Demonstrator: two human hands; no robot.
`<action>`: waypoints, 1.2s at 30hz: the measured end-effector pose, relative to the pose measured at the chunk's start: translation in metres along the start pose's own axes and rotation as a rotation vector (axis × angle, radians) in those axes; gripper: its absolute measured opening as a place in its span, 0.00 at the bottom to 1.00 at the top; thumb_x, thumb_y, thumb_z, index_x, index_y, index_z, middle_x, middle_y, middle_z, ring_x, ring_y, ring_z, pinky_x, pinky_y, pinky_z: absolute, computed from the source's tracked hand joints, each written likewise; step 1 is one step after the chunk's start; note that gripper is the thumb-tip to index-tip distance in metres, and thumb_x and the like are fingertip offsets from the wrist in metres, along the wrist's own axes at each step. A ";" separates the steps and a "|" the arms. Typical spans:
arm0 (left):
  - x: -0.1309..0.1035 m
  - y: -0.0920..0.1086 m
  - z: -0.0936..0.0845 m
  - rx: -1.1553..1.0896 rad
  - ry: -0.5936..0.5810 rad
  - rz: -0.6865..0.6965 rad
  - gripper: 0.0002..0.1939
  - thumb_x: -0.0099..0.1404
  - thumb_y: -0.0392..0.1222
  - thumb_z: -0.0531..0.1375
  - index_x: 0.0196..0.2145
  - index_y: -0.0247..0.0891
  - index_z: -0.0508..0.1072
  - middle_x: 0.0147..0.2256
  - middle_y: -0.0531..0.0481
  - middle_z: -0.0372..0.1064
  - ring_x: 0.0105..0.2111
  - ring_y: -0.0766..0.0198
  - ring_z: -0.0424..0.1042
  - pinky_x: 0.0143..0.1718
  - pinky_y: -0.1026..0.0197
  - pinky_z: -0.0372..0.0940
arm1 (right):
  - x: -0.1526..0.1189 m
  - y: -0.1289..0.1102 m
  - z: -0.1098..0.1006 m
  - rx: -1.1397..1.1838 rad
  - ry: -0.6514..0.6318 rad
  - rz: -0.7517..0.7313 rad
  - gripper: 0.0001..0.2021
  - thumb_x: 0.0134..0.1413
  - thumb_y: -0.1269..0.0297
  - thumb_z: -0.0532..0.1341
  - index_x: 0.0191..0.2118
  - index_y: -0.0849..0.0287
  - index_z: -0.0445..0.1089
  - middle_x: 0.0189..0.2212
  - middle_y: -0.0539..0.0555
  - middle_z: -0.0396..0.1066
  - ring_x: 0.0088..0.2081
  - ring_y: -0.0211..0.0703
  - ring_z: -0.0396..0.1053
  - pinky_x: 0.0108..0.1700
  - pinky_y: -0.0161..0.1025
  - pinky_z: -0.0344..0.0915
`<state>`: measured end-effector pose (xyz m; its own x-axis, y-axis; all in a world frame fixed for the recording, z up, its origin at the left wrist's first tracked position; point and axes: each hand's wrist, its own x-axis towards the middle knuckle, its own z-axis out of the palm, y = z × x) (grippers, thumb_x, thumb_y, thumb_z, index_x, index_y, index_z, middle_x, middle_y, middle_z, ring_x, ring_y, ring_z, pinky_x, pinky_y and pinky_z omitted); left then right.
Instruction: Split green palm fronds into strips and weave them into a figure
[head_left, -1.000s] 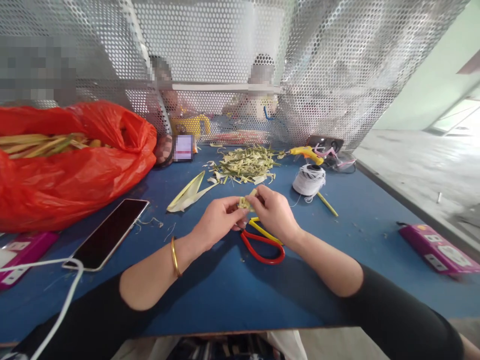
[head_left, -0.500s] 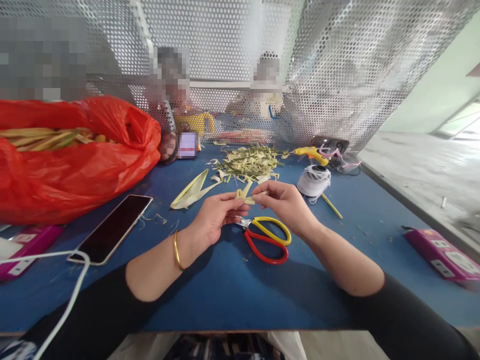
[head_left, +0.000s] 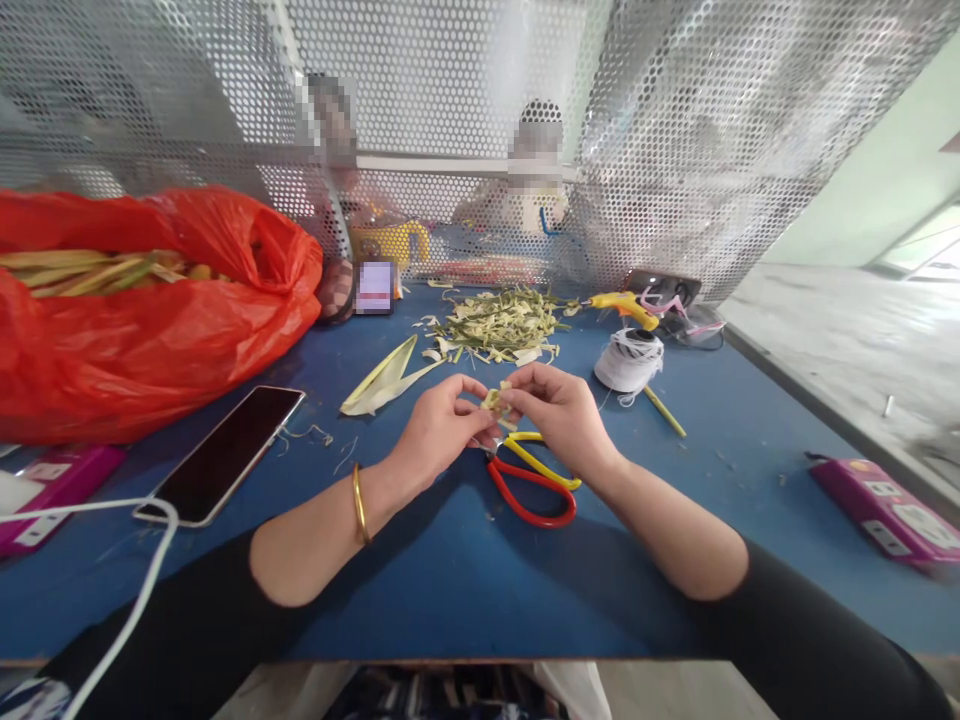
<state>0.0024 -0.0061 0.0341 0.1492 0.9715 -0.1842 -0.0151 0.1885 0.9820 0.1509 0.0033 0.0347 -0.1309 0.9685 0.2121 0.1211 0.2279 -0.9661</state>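
Our right hand [head_left: 559, 415] has drawn in against our left hand [head_left: 442, 425], so the husk strip [head_left: 494, 400] now sits bunched—both hands' fingertips pinched nearly closed on it—just beyond the scissors [head_left: 551, 521].

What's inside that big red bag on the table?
The red plastic bag holds long, pale yellow-green strips, visible through its opening, with something rounder and brownish beside them. Whatever lies deeper is hidden by the strips and the bag's sides.
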 end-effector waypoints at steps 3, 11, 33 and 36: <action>-0.001 0.001 0.000 -0.032 -0.005 0.015 0.09 0.57 0.32 0.63 0.33 0.37 0.66 0.18 0.55 0.71 0.19 0.68 0.71 0.24 0.67 0.65 | 0.000 0.000 0.001 -0.019 0.008 0.031 0.06 0.44 0.63 0.64 0.25 0.59 0.71 0.20 0.48 0.70 0.24 0.35 0.66 0.29 0.35 0.64; 0.001 -0.001 0.000 -0.032 -0.028 0.025 0.08 0.57 0.31 0.61 0.32 0.37 0.64 0.16 0.57 0.69 0.16 0.70 0.69 0.22 0.69 0.64 | 0.000 0.004 0.001 -0.005 0.001 0.099 0.09 0.41 0.59 0.66 0.25 0.59 0.69 0.19 0.48 0.70 0.23 0.36 0.67 0.28 0.35 0.64; 0.004 -0.010 0.001 0.088 -0.036 0.032 0.10 0.55 0.26 0.60 0.29 0.38 0.64 0.16 0.56 0.70 0.16 0.67 0.70 0.21 0.67 0.66 | 0.000 0.009 0.003 -0.034 -0.036 0.227 0.03 0.35 0.66 0.63 0.20 0.60 0.70 0.16 0.46 0.67 0.20 0.33 0.62 0.26 0.33 0.60; 0.006 -0.013 0.001 0.116 -0.043 0.041 0.12 0.54 0.25 0.60 0.30 0.38 0.63 0.16 0.56 0.70 0.16 0.67 0.71 0.22 0.67 0.66 | 0.001 0.010 0.003 -0.021 -0.040 0.221 0.04 0.36 0.65 0.64 0.21 0.60 0.72 0.16 0.46 0.67 0.21 0.34 0.62 0.26 0.33 0.60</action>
<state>0.0042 -0.0031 0.0206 0.1928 0.9706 -0.1442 0.0923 0.1284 0.9874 0.1494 0.0059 0.0248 -0.1372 0.9905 -0.0112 0.1720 0.0127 -0.9850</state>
